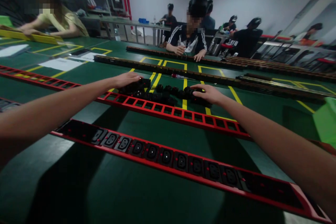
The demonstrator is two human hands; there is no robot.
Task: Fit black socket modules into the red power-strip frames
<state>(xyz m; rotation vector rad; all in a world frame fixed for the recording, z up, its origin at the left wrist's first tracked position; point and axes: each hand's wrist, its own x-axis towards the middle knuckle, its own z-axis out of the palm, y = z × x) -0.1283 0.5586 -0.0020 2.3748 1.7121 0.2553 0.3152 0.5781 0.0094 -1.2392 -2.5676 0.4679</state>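
Small black parts lie in a loose heap on the green table, beyond a red frame with a row of square openings. My left hand rests on the left end of the heap, its fingers curved over black pieces. At the right end, my right hand has its thumb and fingers around black pieces. What exactly either hand grips is too dark to tell. Nearer to me lies a long red strip fitted with a row of black sockets.
Long dark strips cross the table beyond the heap. A person sits opposite, another at the far left. White papers lie at the left, a green box at the right.
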